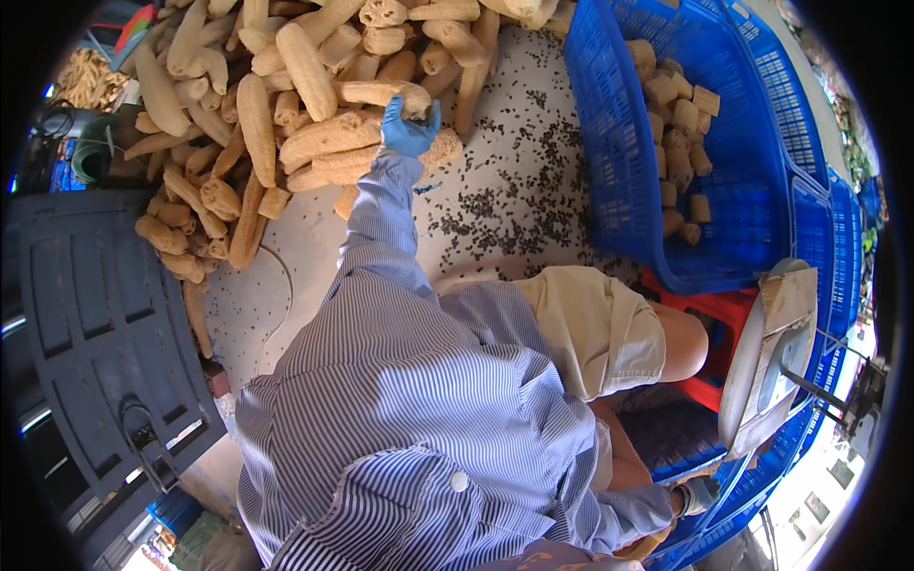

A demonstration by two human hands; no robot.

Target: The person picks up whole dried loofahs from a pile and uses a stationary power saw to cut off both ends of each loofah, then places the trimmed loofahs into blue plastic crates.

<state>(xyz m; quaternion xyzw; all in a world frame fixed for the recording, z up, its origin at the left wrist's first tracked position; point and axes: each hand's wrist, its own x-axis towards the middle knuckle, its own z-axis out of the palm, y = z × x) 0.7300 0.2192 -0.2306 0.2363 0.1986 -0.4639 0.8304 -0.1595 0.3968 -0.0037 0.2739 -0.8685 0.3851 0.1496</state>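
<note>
My left hand (pixel 409 131), in a blue glove, reaches to the front of a large heap of dried loofahs (pixel 307 71). Its thumb and fingers curl around the end of one tan loofah (pixel 367 92) that lies across others. At the lower right is my right hand (pixel 702 495), in a greyish glove, beside the rim of a blue crate (pixel 728 500). Its fingers are too small and shadowed to make out, and so is anything in them.
Cut loofah pieces (pixel 681 124) lie in a big blue basket (pixel 624 181) at right. Below it stand a red stool (pixel 709 328) and a wooden block (pixel 776 352) with a metal blade. Dark seeds (pixel 505 181) litter the pale floor. A dark grey plastic panel (pixel 105 324) is at left.
</note>
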